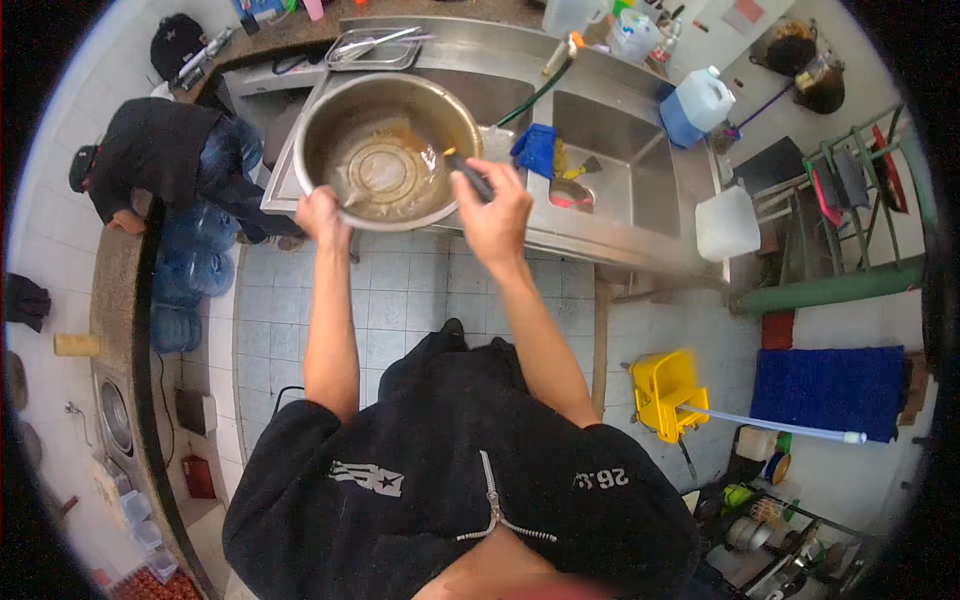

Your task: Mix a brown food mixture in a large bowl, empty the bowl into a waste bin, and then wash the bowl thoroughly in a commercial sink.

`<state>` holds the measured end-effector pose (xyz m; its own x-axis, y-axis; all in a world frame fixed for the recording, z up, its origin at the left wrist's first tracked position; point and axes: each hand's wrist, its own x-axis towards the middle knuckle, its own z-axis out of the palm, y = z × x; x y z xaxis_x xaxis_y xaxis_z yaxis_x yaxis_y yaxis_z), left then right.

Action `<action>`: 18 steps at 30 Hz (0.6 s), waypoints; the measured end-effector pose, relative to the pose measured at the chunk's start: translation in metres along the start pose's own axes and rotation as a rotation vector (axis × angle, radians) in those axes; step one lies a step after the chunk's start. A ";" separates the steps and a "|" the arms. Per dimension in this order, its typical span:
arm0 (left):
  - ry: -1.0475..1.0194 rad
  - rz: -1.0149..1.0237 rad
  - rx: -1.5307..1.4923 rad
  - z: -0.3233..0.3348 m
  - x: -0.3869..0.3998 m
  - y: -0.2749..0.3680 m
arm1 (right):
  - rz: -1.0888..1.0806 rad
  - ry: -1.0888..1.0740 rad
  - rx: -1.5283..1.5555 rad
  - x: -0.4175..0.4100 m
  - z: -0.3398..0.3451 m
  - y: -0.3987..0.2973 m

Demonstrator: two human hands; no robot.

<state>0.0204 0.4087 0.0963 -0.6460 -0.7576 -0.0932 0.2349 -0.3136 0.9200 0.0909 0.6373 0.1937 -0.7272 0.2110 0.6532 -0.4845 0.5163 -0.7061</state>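
Note:
A large metal bowl [387,166] is tilted towards me above the left part of the stainless-steel sink unit [622,259]. My left hand [324,214] grips its near left rim. My right hand [495,210] holds a tool by its black handle [474,180] at the bowl's right rim. The tool's working end is blurred, so its kind cannot be told. Inside, the bowl's bottom shows ring marks and a wet shine, with a brownish patch on the far wall.
A green hose [536,101] hangs by the sink's divider, near a blue cloth [535,150]. A jug of blue liquid [697,105] and a white container [727,223] stand right. Another person [161,154] bends over the left counter. A yellow mop bucket [667,394] stands on the floor.

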 end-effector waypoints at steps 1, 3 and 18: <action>0.005 0.048 0.041 0.010 0.007 -0.005 | -0.003 0.032 -0.022 0.005 -0.001 0.007; 0.025 -0.008 0.160 0.034 0.012 -0.012 | 0.079 0.102 -0.038 0.018 -0.009 0.022; 0.052 0.065 1.054 -0.028 -0.208 0.002 | 0.388 -0.100 -0.061 -0.081 -0.181 -0.002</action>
<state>0.1758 0.5498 0.1067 -0.6171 -0.7865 -0.0254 -0.4976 0.3650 0.7869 0.2386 0.7694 0.1911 -0.8957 0.3194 0.3095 -0.1372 0.4637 -0.8753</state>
